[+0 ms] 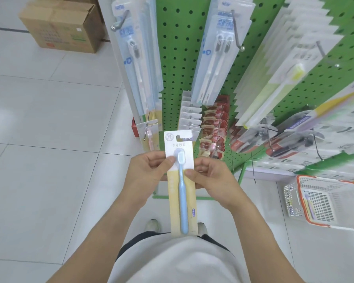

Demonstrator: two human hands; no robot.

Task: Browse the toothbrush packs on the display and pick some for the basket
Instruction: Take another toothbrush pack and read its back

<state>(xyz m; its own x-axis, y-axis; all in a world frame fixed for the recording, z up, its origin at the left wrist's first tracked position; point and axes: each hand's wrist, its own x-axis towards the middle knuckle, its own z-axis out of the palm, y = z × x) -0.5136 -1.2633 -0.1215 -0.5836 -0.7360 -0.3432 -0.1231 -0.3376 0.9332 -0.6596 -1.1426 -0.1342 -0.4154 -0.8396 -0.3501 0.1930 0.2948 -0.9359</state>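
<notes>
Both hands, the left hand (149, 170) and right hand (208, 176), pinch the blue toothbrush pack (181, 180) in front of the green pegboard (178, 58), and it may fall on the floor because the basket (331, 201) sits far to the right.

At eleven o'clock we note a brown cardboard box (61, 27) on the white tiled floor (39, 119), its flaps closed, with a second carton just behind it. A dark line crosses the tiles to the left of the box. Near centre, low on the green rack, we log a row of red-and-cream sachet packs (214, 129) hanging on one peg, overlapping front to back. At about ten o'clock of these, a small red item (135, 127) sits at the rack's foot, mostly hidden. At six o'clock we see two light shoes (152, 225) on the tiles, a white shirt (172, 260) over dark shorts (129, 244).
</notes>
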